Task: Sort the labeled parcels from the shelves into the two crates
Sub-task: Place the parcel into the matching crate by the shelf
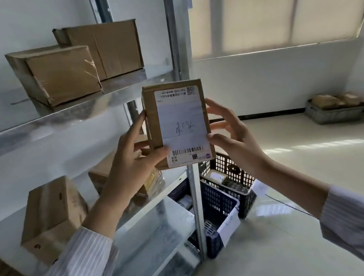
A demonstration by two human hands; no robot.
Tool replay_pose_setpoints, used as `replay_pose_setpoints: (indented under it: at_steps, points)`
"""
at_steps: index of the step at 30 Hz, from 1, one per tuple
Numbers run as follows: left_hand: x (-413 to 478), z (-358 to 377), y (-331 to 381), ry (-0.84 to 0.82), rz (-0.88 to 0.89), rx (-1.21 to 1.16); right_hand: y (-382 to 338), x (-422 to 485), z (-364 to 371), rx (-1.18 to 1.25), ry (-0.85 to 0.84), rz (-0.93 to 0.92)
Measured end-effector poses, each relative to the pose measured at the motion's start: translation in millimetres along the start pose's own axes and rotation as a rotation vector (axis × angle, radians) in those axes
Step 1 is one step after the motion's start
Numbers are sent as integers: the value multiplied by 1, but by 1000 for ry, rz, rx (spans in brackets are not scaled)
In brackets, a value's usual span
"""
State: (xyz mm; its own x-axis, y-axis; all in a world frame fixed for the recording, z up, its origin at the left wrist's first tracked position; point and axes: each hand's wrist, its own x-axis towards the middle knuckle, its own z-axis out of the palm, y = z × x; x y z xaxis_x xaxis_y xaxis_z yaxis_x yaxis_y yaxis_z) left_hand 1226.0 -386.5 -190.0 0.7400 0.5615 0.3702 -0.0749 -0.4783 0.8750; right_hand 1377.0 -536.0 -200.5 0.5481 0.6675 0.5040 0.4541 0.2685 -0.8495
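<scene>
1. The parcel (177, 124), a small brown carton, is held upright in mid-air in front of the rack (198, 207), above the crates.
2. Its white label (182, 125) faces the camera upside down. Handwritten characters are seen at the centre and a barcode at the lower edge.
3. The left hand (128, 156) grips the parcel's left side: the thumb is laid on the lower front and the fingers are curled behind.
4. The right hand (231, 134) holds the right edge, with the thumb pressed low and the fingers spread along the side.
5. A blue crate (221, 203) and a black crate (235, 177) are set on the floor just beside the rack, touching each other. A paper tag is fixed to each.
6. Two cartons (59, 71) are seen on the upper shelf (30, 129), and more on the shelf below.
7. A grey tray (333, 113) of parcels is noted by the far wall.
</scene>
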Motion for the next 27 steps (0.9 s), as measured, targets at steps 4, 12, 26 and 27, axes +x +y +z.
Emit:
replay_pose_setpoints:
  at_steps: [4, 12, 26, 27]
  points:
    - [13, 60, 6, -104, -13, -87, 18, -3, -55, -55, 39, 47]
    - [39, 149, 13, -186, -101, -184, 52, -10, -138, -41, 101, 111]
    - [113, 213, 1, -277, -147, -142, 122, 11, -206, 374, 86, 543]
    - [120, 220, -2, -242, -152, -140, 128, 15, -208, 410, 96, 545]
